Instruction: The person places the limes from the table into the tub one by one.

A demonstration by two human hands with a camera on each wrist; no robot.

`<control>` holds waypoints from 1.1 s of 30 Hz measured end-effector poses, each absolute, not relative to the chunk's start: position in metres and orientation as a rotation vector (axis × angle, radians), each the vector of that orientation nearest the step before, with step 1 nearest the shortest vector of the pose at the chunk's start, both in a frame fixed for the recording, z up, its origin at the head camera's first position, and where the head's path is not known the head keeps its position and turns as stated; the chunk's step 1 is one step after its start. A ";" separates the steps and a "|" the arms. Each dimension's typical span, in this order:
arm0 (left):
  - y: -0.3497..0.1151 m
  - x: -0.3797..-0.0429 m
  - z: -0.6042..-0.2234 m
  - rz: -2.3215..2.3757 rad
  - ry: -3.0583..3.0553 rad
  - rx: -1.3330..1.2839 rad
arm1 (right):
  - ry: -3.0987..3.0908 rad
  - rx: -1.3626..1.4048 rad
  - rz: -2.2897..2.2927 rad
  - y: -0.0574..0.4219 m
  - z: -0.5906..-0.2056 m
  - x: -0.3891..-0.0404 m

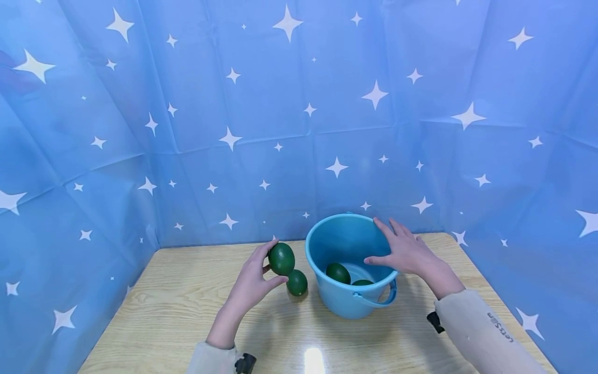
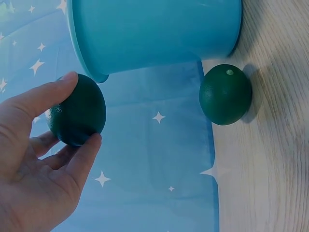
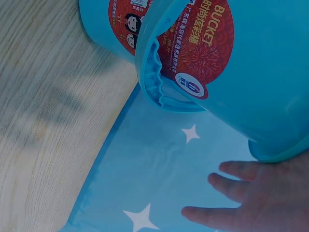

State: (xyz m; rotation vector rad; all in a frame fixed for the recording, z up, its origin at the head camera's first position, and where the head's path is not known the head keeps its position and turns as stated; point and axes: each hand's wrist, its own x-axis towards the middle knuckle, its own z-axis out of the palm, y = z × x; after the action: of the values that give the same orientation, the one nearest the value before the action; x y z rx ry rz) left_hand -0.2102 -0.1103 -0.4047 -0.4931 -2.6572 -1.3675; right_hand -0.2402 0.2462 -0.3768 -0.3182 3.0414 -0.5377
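My left hand (image 1: 254, 275) holds a smooth dark green avocado (image 1: 282, 259) between thumb and fingers, raised left of the bucket. In the left wrist view the held avocado (image 2: 79, 111) is level with the bucket's rim, apart from it. A second avocado (image 1: 297, 283) lies on the table beside the blue bucket (image 1: 348, 304). Inside the bucket are two more, one avocado (image 1: 338, 273) in plain sight and another (image 1: 362, 282) mostly hidden by the rim. My right hand (image 1: 408, 252) is at the bucket's right rim, thumb over the inside, fingers extended straight outside it.
The bucket's handle (image 1: 380, 298) hangs down on its front right side. A red label (image 3: 200, 46) is on the bucket's outer wall. The wooden table (image 1: 187, 291) ends at a blue star-patterned cloth (image 1: 261, 171) behind and at both sides.
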 end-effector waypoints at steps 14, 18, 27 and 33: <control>-0.108 -0.209 -0.401 -1.345 -2.641 -0.513 | 3.041 -0.322 -0.536 0.248 -0.379 -0.241; -0.107 -0.210 -0.400 -1.339 -2.637 -0.521 | 3.034 -0.321 -0.543 0.248 -0.379 -0.241; -0.105 -0.207 -0.396 -1.342 -2.643 -0.518 | 3.035 -0.315 -0.548 0.247 -0.378 -0.241; -0.105 -0.206 -0.395 -1.339 -2.639 -0.524 | 3.039 -0.310 -0.551 0.246 -0.379 -0.241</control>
State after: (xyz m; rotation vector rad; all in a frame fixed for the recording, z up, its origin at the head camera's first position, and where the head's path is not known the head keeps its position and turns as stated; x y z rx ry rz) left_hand -0.2064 -0.1047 -0.3946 -0.5238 -2.6387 -1.3392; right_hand -0.2414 0.2463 -0.3785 -0.3104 3.0390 -0.5513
